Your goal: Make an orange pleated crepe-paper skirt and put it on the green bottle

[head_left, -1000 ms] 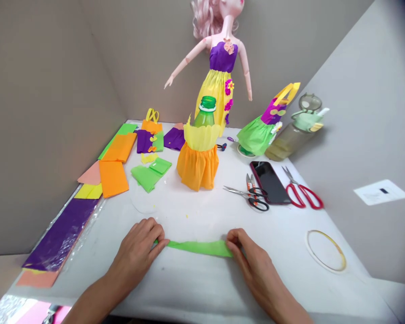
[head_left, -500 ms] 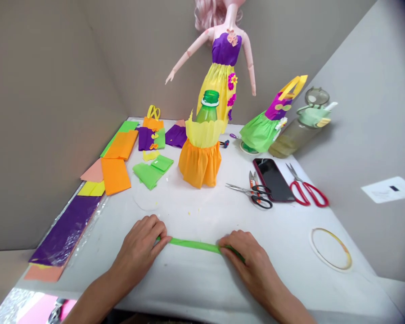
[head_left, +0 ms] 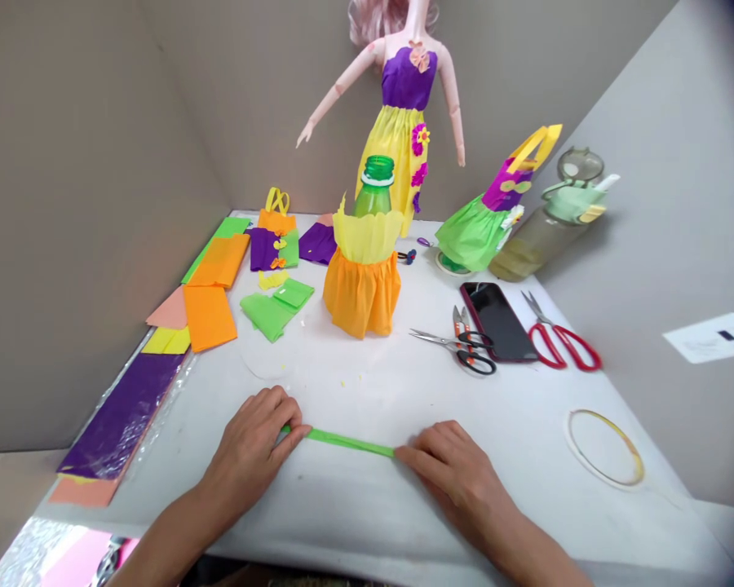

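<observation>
A narrow green paper strip [head_left: 350, 443] stretches across the white table between my two hands. Its left end is pinched between the thumb and fingers of my left hand [head_left: 257, 436]. At the other end, the closed fingers of my right hand [head_left: 456, 465] hold the strip; part of it is hidden under them. Just beyond my hands stands a green bottle [head_left: 374, 196] wrapped in a yellow paper top [head_left: 367, 236] and a gathered orange paper skirt [head_left: 362, 297].
Folded orange paper [head_left: 210, 318], green paper [head_left: 272, 314] and a purple sheet [head_left: 122, 416] lie left. Right are black-handled scissors [head_left: 474, 359], a phone [head_left: 500, 322], red-handled scissors [head_left: 566, 342] and a tape roll [head_left: 639, 465]. A doll [head_left: 407, 81] and tumbler [head_left: 526, 244] stand behind.
The strip now looks narrower between my hands. My right hand has turned and its fingers cover the strip's right end. My left hand has stayed almost still.
</observation>
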`<state>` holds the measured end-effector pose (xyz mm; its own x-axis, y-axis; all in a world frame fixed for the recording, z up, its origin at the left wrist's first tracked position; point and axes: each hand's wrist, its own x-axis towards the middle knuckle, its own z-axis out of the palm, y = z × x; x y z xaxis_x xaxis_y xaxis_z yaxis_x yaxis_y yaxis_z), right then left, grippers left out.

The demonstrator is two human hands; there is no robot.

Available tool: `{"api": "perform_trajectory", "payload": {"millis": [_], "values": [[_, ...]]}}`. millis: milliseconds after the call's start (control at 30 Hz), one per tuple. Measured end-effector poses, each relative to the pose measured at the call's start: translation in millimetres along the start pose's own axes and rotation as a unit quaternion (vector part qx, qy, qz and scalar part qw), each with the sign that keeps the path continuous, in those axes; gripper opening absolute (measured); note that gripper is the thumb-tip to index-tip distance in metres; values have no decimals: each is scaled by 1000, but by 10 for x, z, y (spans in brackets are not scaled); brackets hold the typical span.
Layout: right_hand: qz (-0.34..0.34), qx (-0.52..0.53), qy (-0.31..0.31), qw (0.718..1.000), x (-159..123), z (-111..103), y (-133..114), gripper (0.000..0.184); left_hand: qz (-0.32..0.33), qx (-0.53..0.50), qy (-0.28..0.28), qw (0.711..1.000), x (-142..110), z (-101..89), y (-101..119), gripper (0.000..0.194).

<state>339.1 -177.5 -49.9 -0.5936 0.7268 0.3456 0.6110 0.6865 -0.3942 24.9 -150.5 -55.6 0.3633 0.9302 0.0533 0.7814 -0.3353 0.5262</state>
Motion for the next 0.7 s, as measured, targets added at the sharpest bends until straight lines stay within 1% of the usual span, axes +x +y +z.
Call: {"api": "perform_trajectory", "payload": {"millis": [167, 300, 400, 500, 600, 700], "values": [[-35, -25, -46, 998, 31, -89, 11, 29, -2, -12, 24, 1000, -5, 19, 3, 13], [-58, -37, -72, 995, 57, -132, 7, 29, 17, -24, 33, 999, 10, 32, 41, 9], [-62, -39, -71, 995, 66, -142, -3, 27, 49, -55, 37, 997, 14, 51, 61, 14], [-58, -31, -69, 995, 71, -149, -4, 29, 115, -89, 15, 989, 12, 78, 49, 25], [-34, -18, -59, 997, 72, -153, 3, 28, 161, -92, 1, 983, 16, 96, 20, 36], [-12, -5, -54, 998, 58, -133, 15, 27, 185, -86, 10, 979, 24, 98, 1, 38]]}}
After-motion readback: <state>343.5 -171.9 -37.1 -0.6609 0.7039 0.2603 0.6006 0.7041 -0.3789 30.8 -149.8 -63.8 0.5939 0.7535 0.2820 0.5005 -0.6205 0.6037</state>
